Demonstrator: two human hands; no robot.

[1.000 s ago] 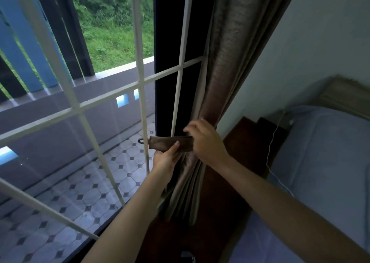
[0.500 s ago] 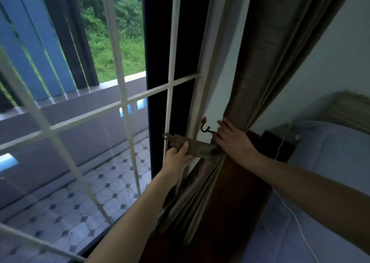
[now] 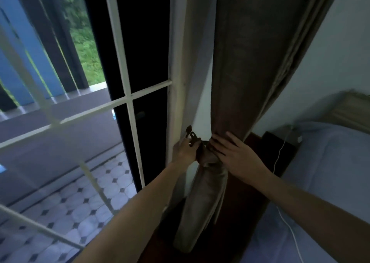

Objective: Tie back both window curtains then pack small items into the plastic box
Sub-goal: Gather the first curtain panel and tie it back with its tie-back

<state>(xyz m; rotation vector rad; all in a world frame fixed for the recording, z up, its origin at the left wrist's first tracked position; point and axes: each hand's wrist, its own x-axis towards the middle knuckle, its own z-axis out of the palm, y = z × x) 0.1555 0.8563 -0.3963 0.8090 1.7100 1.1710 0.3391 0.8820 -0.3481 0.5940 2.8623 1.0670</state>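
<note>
curtain (image 3: 240,82) bunched at frame ctr, cinched by tieback (image 3: 200,149) | tieback end gripped by L hand (image 3: 185,151) beside wall hook (image 3: 189,132) | curtain bunch pressed by R hand (image 3: 233,155), fingers straight

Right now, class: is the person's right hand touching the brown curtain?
Touching. The head view shows the right hand laid flat on the gathered brown curtain, beside the tieback that the left hand grips.

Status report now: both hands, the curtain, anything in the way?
Left hand grips tieback at the wall hook. Right hand presses the bunched curtain. Nothing in the way; hooked or not, cannot tell.
</note>
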